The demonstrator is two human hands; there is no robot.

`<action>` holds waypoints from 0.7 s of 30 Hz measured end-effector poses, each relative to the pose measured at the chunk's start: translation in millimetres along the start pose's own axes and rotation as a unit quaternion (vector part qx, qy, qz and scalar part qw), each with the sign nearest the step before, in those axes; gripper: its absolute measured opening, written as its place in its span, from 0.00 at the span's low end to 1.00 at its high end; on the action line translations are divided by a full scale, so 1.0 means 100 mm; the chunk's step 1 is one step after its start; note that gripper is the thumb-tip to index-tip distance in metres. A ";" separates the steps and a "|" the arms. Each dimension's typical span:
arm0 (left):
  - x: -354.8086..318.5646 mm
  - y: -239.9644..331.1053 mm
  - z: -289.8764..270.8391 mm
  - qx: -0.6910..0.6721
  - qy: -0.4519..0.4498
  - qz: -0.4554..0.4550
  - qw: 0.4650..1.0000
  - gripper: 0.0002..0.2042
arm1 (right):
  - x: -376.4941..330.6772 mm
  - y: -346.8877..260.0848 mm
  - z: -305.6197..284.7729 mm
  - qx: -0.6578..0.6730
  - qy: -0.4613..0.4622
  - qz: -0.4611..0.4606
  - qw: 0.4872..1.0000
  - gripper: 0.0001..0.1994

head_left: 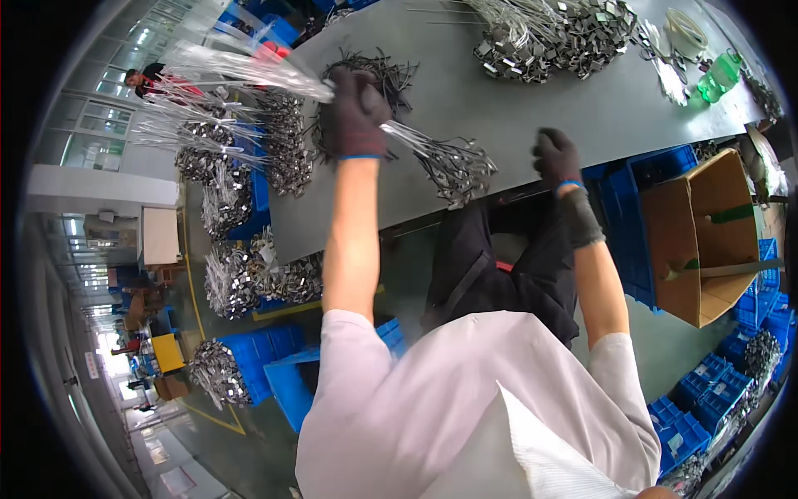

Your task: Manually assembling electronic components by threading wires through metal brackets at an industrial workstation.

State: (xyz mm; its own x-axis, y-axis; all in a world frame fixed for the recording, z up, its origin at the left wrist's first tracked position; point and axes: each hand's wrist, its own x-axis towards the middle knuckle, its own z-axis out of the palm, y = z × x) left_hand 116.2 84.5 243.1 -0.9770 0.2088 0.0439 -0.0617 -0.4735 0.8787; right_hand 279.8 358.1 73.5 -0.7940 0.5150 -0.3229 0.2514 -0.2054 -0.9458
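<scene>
My left hand (pixel 359 116), in a dark glove with a blue cuff edge, is closed around the middle of a bundle of pale wires (pixel 407 135). The bundle's dark looped ends fan out to the right over the table's near edge. On its other side the pale strands reach up and left, smeared by motion. Beneath and behind this hand a pile of dark wire pieces (pixel 391 75) lies on the grey table (pixel 482 108). My right hand (pixel 557 156), gloved too, hovers at the near table edge with fingers curled in and nothing visible in them.
At the back lies a large heap of wires with metal ends (pixel 565 41). A green bottle (pixel 720 76) stands far right. Beside the table on the right are a cardboard box (pixel 698 241) and blue crates (pixel 628 233). More wire bundles (pixel 287 141) are stacked on the left.
</scene>
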 end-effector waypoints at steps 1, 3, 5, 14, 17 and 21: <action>0.02 0.20 -0.27 -0.066 -0.123 -0.019 0.990 0.26 | 0.00 0.16 -0.13 -0.009 0.027 -0.003 1.000 0.18; -0.08 0.66 -0.43 -0.112 -0.276 -0.009 0.955 0.27 | -0.08 0.36 -0.31 -0.056 0.064 -0.040 0.996 0.16; -0.15 1.07 -0.47 -0.135 -0.406 0.003 0.904 0.29 | 0.03 0.76 -0.49 -0.066 0.065 -0.071 0.993 0.15; -0.72 2.36 -0.84 -0.143 -0.421 0.052 0.894 0.25 | 0.06 0.59 0.14 -0.032 -0.016 -0.012 0.999 0.16; -0.87 2.44 -0.96 -0.116 -0.368 0.050 0.921 0.26 | 0.19 0.59 0.40 -0.003 -0.030 -0.017 0.999 0.15; -1.02 2.53 -1.22 0.015 0.013 0.048 0.999 0.29 | 0.40 0.62 0.77 -0.066 -0.059 -0.047 0.995 0.17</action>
State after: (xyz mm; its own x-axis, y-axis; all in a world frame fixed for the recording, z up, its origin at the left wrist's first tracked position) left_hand 175.0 -161.1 403.1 -0.9829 0.1413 0.1178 0.0395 -0.4636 0.8852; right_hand 221.3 301.9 4.8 -0.8750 0.4243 -0.2332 0.2369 -0.0449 -0.9705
